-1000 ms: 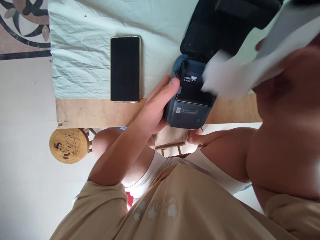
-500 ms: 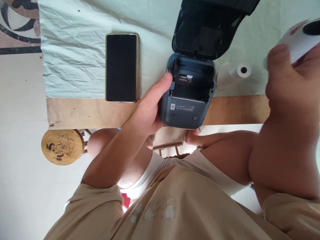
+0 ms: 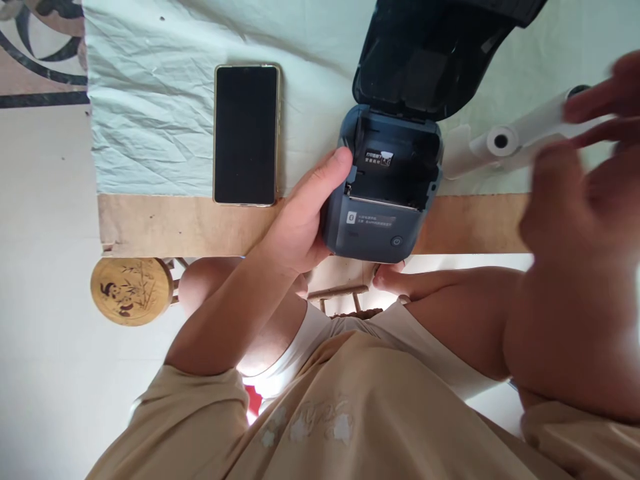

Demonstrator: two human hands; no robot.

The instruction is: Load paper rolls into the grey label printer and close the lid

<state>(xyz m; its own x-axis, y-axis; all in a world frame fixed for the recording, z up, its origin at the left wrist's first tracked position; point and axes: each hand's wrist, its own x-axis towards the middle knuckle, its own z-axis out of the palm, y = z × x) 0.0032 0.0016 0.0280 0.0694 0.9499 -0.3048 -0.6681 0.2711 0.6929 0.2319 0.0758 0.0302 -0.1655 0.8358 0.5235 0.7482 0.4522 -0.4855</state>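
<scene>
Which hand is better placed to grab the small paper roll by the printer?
Right, most likely: the right hand, though blurred, is nearer the small paper roll. The left hand is holding the open thermal printer, which lies between it and that roll.

A phone (image 3: 247, 135) lies mostly on pale cloth (image 3: 155, 120). Near the table (image 3: 160, 225), one round stool (image 3: 150, 303) carries a panda picture (image 3: 125, 308).
</scene>
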